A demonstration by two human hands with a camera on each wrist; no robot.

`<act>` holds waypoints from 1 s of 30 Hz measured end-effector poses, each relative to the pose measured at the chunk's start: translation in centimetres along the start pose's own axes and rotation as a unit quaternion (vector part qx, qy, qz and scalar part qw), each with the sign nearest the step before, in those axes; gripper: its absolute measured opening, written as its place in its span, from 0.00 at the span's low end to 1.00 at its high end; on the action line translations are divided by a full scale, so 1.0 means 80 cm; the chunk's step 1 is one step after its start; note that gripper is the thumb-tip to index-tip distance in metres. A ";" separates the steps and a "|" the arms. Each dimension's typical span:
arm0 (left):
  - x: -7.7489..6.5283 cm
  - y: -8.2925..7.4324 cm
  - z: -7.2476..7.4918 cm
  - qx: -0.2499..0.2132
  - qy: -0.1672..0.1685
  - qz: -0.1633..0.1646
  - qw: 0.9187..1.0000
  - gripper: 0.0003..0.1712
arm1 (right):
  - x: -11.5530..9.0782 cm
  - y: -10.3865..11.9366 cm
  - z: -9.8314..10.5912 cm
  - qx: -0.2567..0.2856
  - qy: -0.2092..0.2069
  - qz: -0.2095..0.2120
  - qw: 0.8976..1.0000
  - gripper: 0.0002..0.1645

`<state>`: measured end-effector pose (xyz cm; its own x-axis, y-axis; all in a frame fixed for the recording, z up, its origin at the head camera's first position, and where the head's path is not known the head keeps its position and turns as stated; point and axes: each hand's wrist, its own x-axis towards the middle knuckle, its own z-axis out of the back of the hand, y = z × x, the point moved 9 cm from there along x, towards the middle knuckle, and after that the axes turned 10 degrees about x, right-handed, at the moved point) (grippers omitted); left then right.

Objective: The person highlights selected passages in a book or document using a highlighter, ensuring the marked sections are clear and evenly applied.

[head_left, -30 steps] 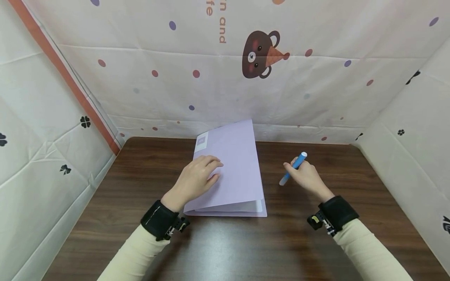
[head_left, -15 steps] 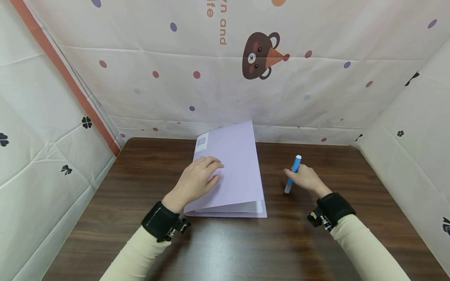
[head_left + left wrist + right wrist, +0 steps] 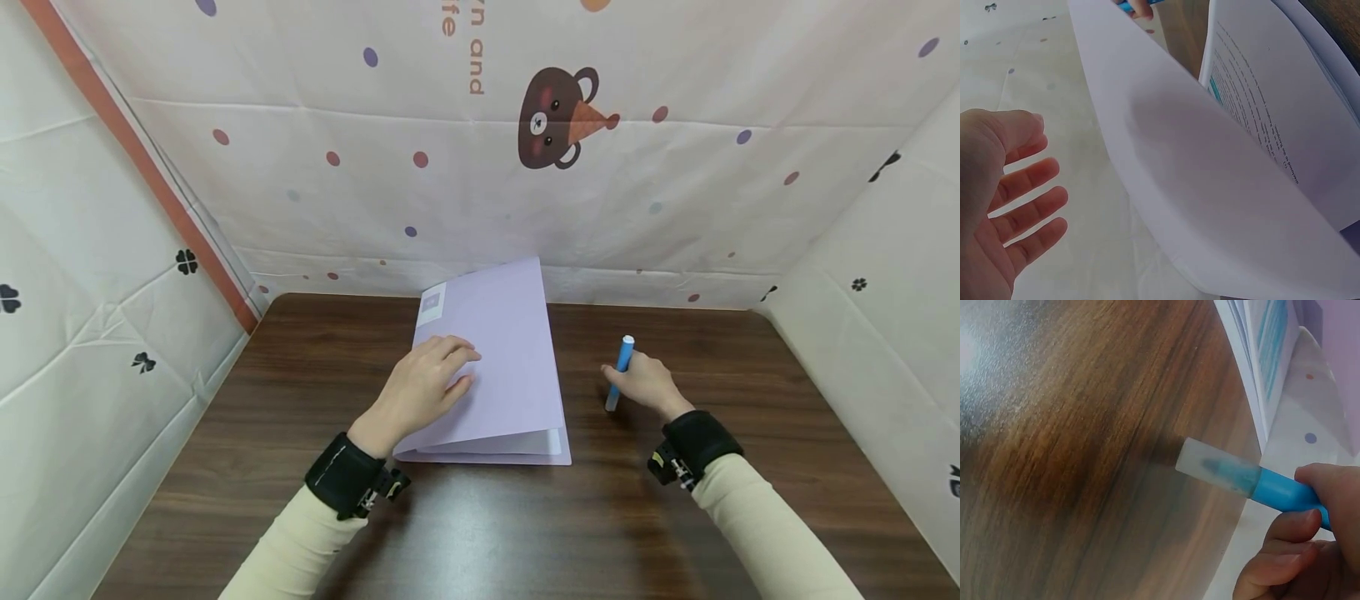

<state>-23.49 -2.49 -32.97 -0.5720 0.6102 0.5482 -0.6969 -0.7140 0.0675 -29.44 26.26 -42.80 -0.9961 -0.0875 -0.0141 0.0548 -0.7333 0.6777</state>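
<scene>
A light purple folder (image 3: 512, 350) lies on the table with its cover lifted a little at the near right side. My left hand (image 3: 423, 383) is over the left part of the cover, fingers spread and slightly bent, holding nothing. Whether it touches the cover I cannot tell. Printed pages (image 3: 1272, 94) show inside the folder in the left wrist view. To the right of the folder, my right hand (image 3: 651, 382) grips a blue marker (image 3: 625, 353) between thumb and fingers. Its clear cap (image 3: 1213, 467) is on and points down near the tabletop.
The dark wooden table (image 3: 480, 533) extends around the folder. White cloth with printed dots and a bear hangs as a wall (image 3: 337, 200) behind it, with more at both sides. A page with blue strokes (image 3: 1272, 347) shows at the folder's opening.
My right hand has turned the marker from a slant to nearly upright and shifted slightly left and toward me. My left hand and the folder have stayed put.
</scene>
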 end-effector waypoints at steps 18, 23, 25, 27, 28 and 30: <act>-0.002 0.000 -0.002 -0.004 0.004 -0.002 1.000 0.15 | 0.013 -0.002 0.002 -0.034 -0.064 0.002 0.997 0.23; -0.003 0.000 -0.003 -0.006 0.002 -0.003 1.000 0.14 | 0.015 -0.007 -0.004 -0.038 -0.056 -0.006 0.998 0.28; -0.003 0.001 -0.003 -0.005 0.004 -0.002 1.000 0.14 | 0.016 -0.009 -0.007 -0.040 -0.055 -0.005 0.998 0.27; -0.003 0.001 -0.005 -0.005 0.008 -0.001 1.000 0.14 | 0.018 -0.011 -0.011 -0.047 -0.051 -0.004 0.998 0.26; -0.004 0.001 -0.005 -0.004 0.010 0.000 1.000 0.14 | 0.018 -0.012 -0.013 -0.050 -0.049 -0.004 0.998 0.26; -0.004 0.002 -0.006 -0.003 0.012 -0.001 1.000 0.14 | 0.019 -0.014 -0.015 -0.055 -0.044 -0.004 0.998 0.26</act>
<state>-23.59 -2.63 -33.56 -0.5812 0.6193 0.5278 -0.7002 -0.7112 0.0635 -30.93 26.12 -44.50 -0.9985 -0.0259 0.0493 0.0501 -0.8035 0.5932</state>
